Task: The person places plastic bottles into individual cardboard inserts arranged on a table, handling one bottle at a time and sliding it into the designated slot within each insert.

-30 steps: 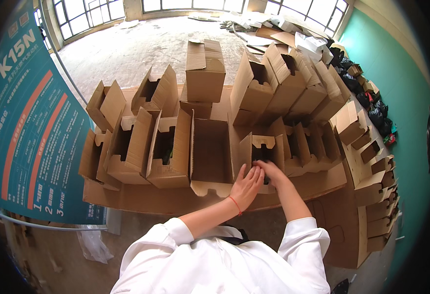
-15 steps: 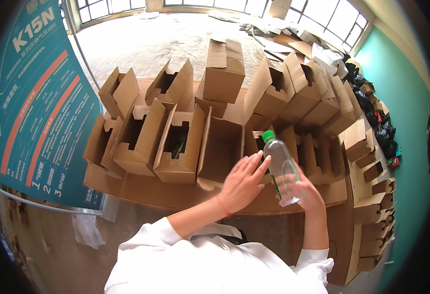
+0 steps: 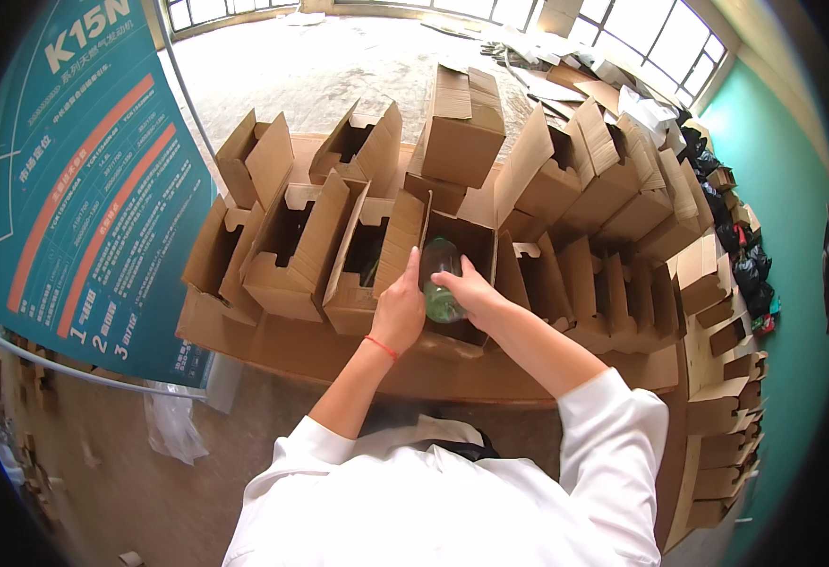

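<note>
A clear plastic bottle (image 3: 442, 274) is tilted inside the mouth of an open cardboard box (image 3: 466, 231) in the middle of the front row. Its bottom end, tinged green, faces me; the cap is out of sight. My right hand (image 3: 471, 289) wraps round the bottle from the right. My left hand (image 3: 398, 310), with a red string at the wrist, grips the box's left edge beside the bottle. One digit stretches along that edge, while the other fingers are partly hidden. Just left stands another open box (image 3: 346, 312) with something green inside.
Open cardboard boxes stand in rows on a cardboard-covered table (image 3: 282, 357). A taller box (image 3: 461, 142) rises behind the middle. A blue-green banner (image 3: 93, 208) stands at the left. More boxes (image 3: 717, 416) and black bags (image 3: 750, 269) line the green wall at the right.
My right hand has carried the bottle left and down into the middle box, its green cap now hidden. My left hand has moved left to that box's edge. The view has shifted slightly.
</note>
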Demonstrator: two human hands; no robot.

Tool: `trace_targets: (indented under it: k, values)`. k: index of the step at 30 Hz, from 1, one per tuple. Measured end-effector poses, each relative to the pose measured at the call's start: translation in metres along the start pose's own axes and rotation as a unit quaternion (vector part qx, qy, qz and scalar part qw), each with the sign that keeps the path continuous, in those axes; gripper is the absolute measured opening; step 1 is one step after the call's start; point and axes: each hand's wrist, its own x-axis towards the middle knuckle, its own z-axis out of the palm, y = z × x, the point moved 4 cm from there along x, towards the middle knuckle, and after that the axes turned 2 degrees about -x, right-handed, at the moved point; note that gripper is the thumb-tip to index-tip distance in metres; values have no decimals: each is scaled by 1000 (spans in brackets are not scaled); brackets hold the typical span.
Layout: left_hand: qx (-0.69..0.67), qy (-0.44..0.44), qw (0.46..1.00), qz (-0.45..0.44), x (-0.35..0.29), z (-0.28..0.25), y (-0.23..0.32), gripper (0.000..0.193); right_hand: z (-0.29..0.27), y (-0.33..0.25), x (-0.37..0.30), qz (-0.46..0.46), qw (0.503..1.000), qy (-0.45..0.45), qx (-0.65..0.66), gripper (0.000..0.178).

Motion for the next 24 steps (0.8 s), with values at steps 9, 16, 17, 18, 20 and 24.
trace_targets:
  k: [9,16,17,18,20,24]
  values:
    - [42,-20,999,5,5,6,0,67,28,99,118,-94,801,56,-589,69]
    - [40,-75,996,-15,2,-10,1,72,4,-38,13,-266,667,194,-668,46]
    - [31,-100,994,-24,2,-11,4,73,-15,-36,16,-344,621,272,-649,60]
    - [-9,-58,988,140,0,-14,10,84,-29,-42,16,-322,630,258,-658,61]
    - [-44,-199,973,110,-11,-22,17,94,-49,-40,18,-250,666,243,-660,53]
    - [-19,-161,983,85,-16,-15,12,108,-47,-43,17,-249,759,128,-587,39]
